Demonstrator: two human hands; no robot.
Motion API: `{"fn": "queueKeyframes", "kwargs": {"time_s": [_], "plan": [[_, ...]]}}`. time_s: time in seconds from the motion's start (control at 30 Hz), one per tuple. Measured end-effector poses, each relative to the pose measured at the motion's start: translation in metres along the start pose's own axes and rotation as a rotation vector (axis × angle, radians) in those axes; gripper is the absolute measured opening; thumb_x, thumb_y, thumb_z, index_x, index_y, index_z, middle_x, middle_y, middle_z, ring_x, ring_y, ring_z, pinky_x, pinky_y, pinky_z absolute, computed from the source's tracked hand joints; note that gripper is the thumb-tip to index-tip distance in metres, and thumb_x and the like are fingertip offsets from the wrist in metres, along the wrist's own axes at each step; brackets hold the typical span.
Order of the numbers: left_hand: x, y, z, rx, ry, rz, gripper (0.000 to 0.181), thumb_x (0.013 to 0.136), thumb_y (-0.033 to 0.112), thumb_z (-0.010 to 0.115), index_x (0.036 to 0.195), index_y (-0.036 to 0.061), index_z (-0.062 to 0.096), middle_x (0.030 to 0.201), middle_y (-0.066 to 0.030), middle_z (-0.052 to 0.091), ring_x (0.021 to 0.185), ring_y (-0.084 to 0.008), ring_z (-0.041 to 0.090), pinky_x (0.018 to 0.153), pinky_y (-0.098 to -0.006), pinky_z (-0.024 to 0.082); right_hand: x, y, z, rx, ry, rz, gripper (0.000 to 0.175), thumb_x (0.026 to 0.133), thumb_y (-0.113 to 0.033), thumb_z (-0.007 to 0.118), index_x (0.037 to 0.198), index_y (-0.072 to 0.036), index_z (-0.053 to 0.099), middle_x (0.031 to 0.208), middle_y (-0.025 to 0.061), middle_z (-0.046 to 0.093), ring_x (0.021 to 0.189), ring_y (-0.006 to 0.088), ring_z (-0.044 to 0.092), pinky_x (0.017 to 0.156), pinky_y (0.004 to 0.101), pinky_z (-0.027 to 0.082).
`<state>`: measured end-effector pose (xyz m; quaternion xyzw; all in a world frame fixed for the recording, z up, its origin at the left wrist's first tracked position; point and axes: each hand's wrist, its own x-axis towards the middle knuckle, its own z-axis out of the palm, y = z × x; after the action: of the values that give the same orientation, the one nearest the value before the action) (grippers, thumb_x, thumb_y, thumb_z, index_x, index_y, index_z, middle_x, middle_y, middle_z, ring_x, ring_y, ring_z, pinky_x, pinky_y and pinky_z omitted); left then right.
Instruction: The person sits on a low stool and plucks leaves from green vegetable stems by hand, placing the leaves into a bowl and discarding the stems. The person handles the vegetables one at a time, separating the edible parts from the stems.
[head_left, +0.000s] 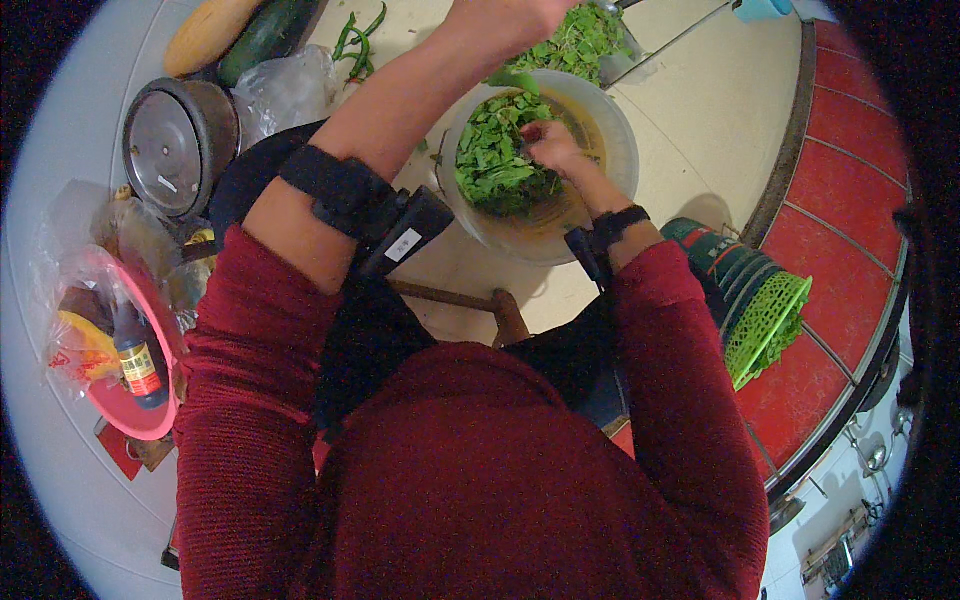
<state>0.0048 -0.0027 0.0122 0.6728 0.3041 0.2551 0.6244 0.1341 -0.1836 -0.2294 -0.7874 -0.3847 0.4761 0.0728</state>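
Note:
My right hand (553, 148) reaches into a translucent plastic basin (628, 161) and touches the leafy greens (495, 161) there. Its fingers are curled at the leaves; whether they grip any is unclear. Brownish water (581, 112) surrounds the greens. My left hand (547, 13) is blurred and partly cut off by the top edge of the view, beyond the basin and close to a pile of small green sprigs (589, 41). What it holds does not show. One blurred green leaf (516, 79) is at the basin's far rim.
Green chillies (361, 45), a lidded pot (165, 146), an orange gourd (210, 34) and a dark green gourd (266, 37) lie left. A pink basin (169, 337) holds a bottle (139, 367). At right, a green plastic basket (772, 326) with leaves stands beside red tiles (847, 225).

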Motion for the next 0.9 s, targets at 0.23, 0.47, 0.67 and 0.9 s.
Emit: {"fn": "queueKeyframes", "kwargs": {"time_s": [0.23,0.47,0.67,0.9], "plan": [[-0.005,0.02,0.001,0.178,0.007,-0.24,0.027,0.083,0.023,0.061,0.089,-0.0035,0.061,0.07,-0.012,0.059,0.062,-0.0222,0.053,0.06,-0.0382,0.042,-0.056,-0.035,-0.059,0.666,-0.044,0.159,0.019,0.077,0.0,0.056,0.096,-0.004,0.06,0.074,0.0049,0.061,0.064,0.009,0.057,0.048,0.0226,0.044],[-0.008,0.027,0.0,0.21,-0.018,-0.222,0.03,0.083,0.026,0.06,0.087,-0.0036,0.059,0.066,-0.0116,0.057,0.058,-0.0214,0.052,0.057,-0.0378,0.041,-0.121,-0.077,-0.115,0.884,-0.247,-0.024,0.013,0.083,-0.007,0.058,0.095,-0.004,0.056,0.084,0.0061,0.065,0.055,0.0068,0.048,0.042,0.0174,0.034],[-0.008,0.014,0.003,0.186,-0.063,-0.088,0.028,0.083,0.025,0.059,0.085,-0.0028,0.058,0.064,-0.0095,0.055,0.056,-0.0194,0.051,0.054,-0.0362,0.04,-0.148,-0.088,-0.121,0.753,-0.084,-0.004,0.009,0.084,-0.005,0.058,0.093,-0.004,0.058,0.084,0.0087,0.065,0.054,0.0053,0.046,0.044,0.0171,0.033],[-0.008,0.005,0.008,0.051,-0.087,-0.095,0.024,0.083,0.024,0.058,0.083,-0.0006,0.059,0.063,-0.004,0.054,0.056,-0.0139,0.051,0.052,-0.032,0.041,-0.147,-0.084,-0.127,0.545,-0.103,-0.169,0.013,0.084,-0.004,0.056,0.095,-0.001,0.06,0.077,0.0059,0.065,0.053,0.0048,0.048,0.045,0.0174,0.035]]}}
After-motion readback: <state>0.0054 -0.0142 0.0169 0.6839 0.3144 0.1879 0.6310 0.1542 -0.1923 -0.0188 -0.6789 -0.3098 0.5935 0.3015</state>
